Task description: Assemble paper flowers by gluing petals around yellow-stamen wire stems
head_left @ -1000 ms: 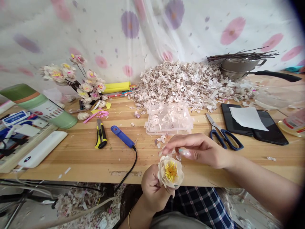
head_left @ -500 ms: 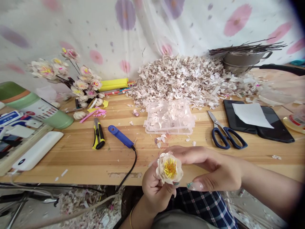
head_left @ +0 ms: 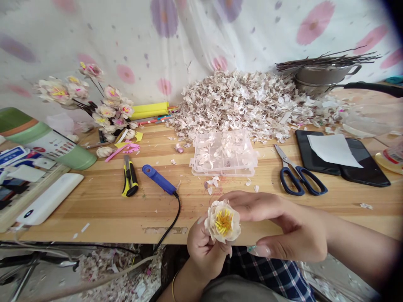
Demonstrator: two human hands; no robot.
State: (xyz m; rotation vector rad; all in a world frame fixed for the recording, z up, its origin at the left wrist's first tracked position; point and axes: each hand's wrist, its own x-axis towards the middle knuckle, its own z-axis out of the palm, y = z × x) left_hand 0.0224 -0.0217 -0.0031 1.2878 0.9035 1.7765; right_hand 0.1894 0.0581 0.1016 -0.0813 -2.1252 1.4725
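A cream artificial flower (head_left: 223,221) with yellow stamens faces up at me over the table's front edge. My left hand (head_left: 204,247) is closed around its underside, thumb in front; the stem is hidden. My right hand (head_left: 283,226) is beside the flower, its fingers reaching behind the petals and its thumb held apart below. The right fingertips are hidden, so whether they touch the petals I cannot tell. Beyond the hands, loose petals (head_left: 214,182) lie before a clear compartment box (head_left: 224,153) holding more petals.
A blue corded tool (head_left: 160,179) and a yellow utility knife (head_left: 129,176) lie left. Scissors (head_left: 299,174) and dark phones (head_left: 365,163) under white paper are right. A petal heap (head_left: 239,105) fills the back; finished flowers (head_left: 110,109) and a green bottle (head_left: 59,144) stand left.
My right hand has shifted slightly right and its thumb has drawn away from the flower. The flower stays in my left hand, moved very slightly left.
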